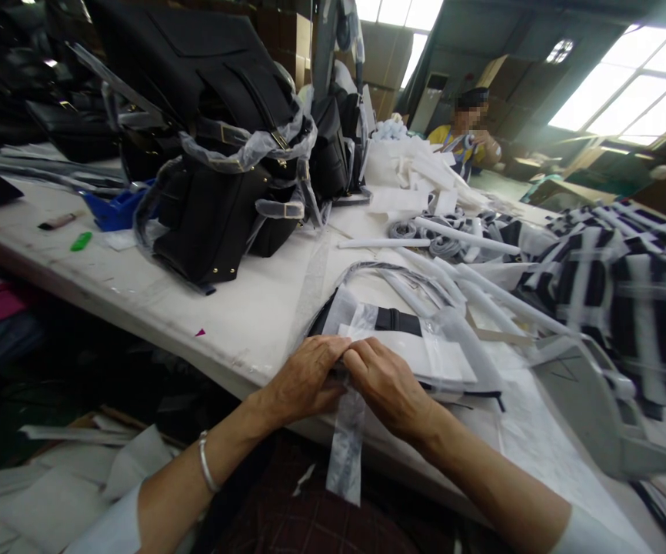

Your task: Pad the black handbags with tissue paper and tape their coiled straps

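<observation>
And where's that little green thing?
In the head view, the green thing lies at left on the white table, just in front of the blue thing.

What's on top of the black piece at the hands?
A white sheet and translucent strips lie over the black piece, hiding much of it. The left hand and right hand cover part of its near edge; what's beneath them can't be seen.
</observation>
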